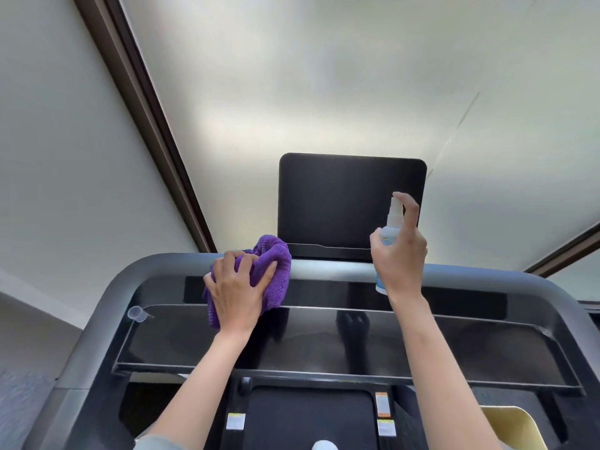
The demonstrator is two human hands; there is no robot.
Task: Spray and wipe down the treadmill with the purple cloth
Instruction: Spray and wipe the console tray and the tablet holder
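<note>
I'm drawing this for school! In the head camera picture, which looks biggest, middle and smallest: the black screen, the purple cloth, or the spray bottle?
As they look in the head view:
1. Black screen, clearly the largest.
2. Purple cloth, bunched and partly hidden under the left hand.
3. Spray bottle, smallest, though the right hand covers part of it.

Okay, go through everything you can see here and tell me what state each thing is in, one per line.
purple cloth: bunched, pressed on the treadmill's grey handlebar.
left hand: gripping the cloth.
spray bottle: upright, uncapped, nozzle toward the screen.
right hand: holding the bottle, index finger on the pump.
screen: dark.
clear cap: lying on the console shelf.
</note>
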